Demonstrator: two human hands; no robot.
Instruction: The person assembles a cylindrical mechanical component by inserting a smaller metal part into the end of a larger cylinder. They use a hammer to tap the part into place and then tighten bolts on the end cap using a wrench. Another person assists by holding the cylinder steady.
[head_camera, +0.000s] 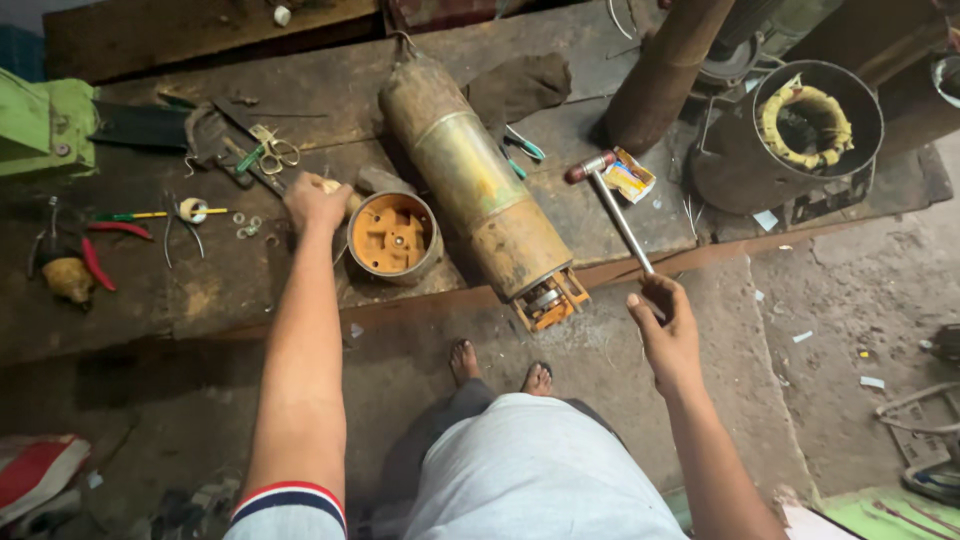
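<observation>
While the right hand (668, 318) is closed around the lower end of a metal hammer (616, 212), its head rests on the table (200, 300) just beside a small yellow packet (630, 180). The left hand (315, 203) reaches forward and is curled over a pale, wooden-looking object that I cannot identify, because the hand covers most of it. This hand is touching or almost touching the round orange end cap (393, 238), which lies open side up. Between the two hands, the long rusty pump motor cylinder (470, 180) lies tilted across the table, and its lower end with an orange fitting (548, 300) hangs over the front edge. Scissors (275, 150) and red pliers (100, 265) lie further to the left.

I judge that the work is in the dismantling stage: the cap is already off the cylinder, and the hands are picking up tools. The next move probably needs the object under the left hand to be placed against the cylinder end, and the hammer lifted with a firm grip and good aim.
</observation>
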